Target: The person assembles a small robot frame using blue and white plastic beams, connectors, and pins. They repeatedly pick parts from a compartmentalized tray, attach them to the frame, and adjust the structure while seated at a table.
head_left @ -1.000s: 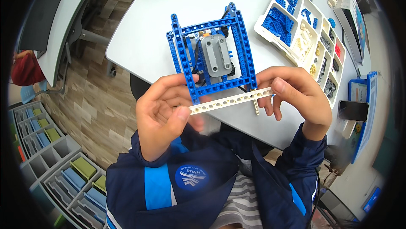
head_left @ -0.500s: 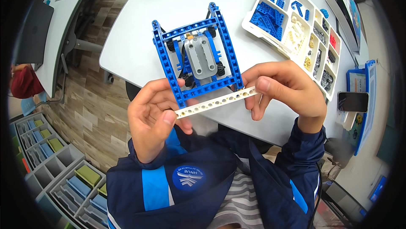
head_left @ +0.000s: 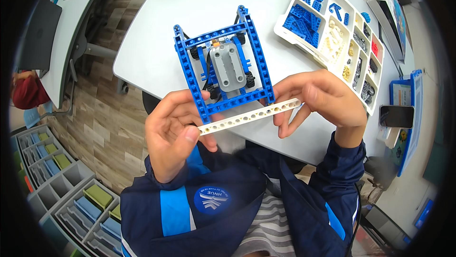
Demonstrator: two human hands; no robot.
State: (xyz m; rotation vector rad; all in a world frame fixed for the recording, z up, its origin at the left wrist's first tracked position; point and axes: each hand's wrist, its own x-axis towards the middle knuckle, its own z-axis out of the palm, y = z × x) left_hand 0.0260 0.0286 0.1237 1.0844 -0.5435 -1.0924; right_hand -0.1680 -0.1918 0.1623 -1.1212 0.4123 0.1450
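Note:
A model with a rectangular frame of blue studless building beams is held up over the table, with a grey motor or battery block and small black wheels inside. Across its near end lies a long white beam with holes, slanting up to the right. My left hand pinches the beam's left end under the thumb, its fingers reaching behind the blue frame's near left corner. Fingers of my right hand curl behind the beam's right end and touch the frame's near right corner; its thumb is raised beside the beam's tip.
A white sorting tray of blue, white, black, grey and red pieces lies on the white table to the right. Beyond it stands a box. A phone is at the far right, and drawer organizers are at lower left.
My right thumb has lifted off the white beam, uncovering its right end. The model and both hands have shifted slightly right.

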